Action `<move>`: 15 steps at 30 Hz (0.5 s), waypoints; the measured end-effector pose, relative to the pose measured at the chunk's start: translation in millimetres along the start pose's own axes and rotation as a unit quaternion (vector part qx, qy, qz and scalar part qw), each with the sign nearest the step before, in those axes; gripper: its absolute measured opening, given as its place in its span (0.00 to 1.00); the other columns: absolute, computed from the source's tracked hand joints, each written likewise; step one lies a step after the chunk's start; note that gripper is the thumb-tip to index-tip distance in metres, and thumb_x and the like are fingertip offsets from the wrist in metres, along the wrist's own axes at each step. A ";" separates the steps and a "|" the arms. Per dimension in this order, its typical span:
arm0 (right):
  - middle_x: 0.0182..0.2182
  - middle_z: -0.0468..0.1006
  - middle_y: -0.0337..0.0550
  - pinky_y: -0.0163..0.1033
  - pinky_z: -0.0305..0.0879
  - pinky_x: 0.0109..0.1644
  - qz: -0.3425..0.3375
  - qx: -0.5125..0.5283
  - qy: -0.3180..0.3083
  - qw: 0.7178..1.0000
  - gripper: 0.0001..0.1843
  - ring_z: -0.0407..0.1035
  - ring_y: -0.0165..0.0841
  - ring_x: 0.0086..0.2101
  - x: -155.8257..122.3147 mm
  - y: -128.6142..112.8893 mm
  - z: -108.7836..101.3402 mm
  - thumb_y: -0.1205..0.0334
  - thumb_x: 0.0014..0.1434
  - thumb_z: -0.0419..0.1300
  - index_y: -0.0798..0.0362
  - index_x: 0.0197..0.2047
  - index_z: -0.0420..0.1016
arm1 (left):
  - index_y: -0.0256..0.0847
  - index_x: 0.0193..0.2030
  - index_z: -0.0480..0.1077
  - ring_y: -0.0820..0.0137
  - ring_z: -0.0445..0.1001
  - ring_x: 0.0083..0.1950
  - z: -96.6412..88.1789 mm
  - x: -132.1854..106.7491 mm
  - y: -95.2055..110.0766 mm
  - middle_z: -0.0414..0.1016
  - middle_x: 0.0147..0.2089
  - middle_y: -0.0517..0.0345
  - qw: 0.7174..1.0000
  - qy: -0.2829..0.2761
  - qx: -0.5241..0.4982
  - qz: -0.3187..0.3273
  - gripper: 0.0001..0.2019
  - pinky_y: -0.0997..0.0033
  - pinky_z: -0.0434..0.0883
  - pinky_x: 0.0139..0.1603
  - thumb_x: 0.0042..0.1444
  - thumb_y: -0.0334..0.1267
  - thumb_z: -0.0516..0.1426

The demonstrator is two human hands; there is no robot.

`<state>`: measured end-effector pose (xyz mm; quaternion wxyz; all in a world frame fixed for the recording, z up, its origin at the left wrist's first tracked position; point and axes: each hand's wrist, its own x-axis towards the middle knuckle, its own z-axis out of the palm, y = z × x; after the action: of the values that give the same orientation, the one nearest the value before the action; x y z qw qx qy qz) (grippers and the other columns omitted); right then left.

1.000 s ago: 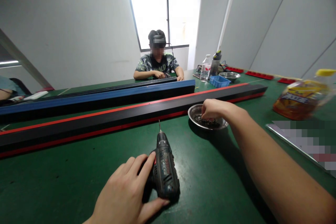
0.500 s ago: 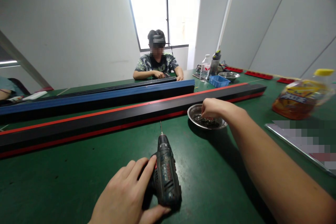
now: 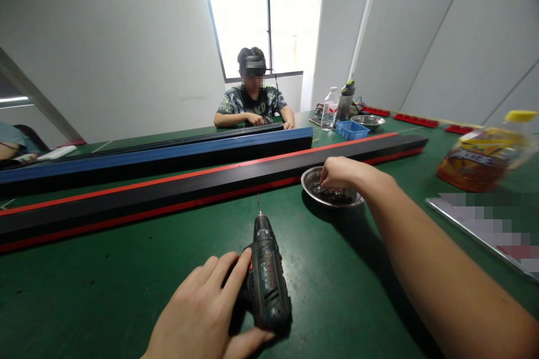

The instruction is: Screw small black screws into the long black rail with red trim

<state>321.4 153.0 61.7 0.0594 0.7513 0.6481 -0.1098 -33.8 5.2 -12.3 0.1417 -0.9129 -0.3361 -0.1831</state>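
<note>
My left hand (image 3: 206, 314) grips a dark cordless drill (image 3: 266, 275) that lies on the green table (image 3: 105, 286), its bit pointing away toward a long black rail with red edges (image 3: 177, 190). My right hand (image 3: 341, 173) reaches into a shallow metal dish (image 3: 310, 178) of small dark screws, fingers bunched over them. Whether a screw is pinched between the fingers is hidden.
A second rail with a blue top (image 3: 160, 154) lies behind the first. A person (image 3: 252, 102) sits across the table. Bottles (image 3: 328, 109), a blue tray (image 3: 352, 130) and another metal bowl (image 3: 368, 120) stand at far right; a yellow-capped drink bottle (image 3: 484, 157) lies nearer right.
The drill and my left hand have slid slightly toward me. My right hand stays in the dish, its fingers shifting a little over the screws.
</note>
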 end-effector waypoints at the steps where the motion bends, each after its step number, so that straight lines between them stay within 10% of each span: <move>1: 0.40 0.86 0.56 0.39 0.72 0.42 0.003 0.001 -0.001 1.000 0.15 0.81 0.43 0.38 -0.8 -0.4 -0.1 0.65 0.55 0.70 0.54 0.47 0.89 | 0.34 0.65 0.70 0.57 0.82 0.45 0.2 0.1 0.1 0.82 0.53 0.45 1.000 0.001 -0.001 -0.001 0.43 0.60 0.80 0.44 0.55 0.68 0.65; 15: 0.33 0.85 0.55 0.39 0.71 0.40 0.009 0.030 0.011 0.999 0.14 0.81 0.43 0.35 0.3 1.2 0.3 0.62 0.51 0.74 0.55 0.42 0.89 | 0.37 0.67 0.69 0.57 0.81 0.46 0.7 -2.3 0.3 0.82 0.55 0.46 1.000 -0.010 -0.004 -0.014 0.42 0.60 0.79 0.46 0.58 0.69 0.63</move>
<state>322.6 153.0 61.3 0.0308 0.7599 0.6381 -0.1202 -35.1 3.9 -14.0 0.1324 -0.9103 -0.3499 -0.1773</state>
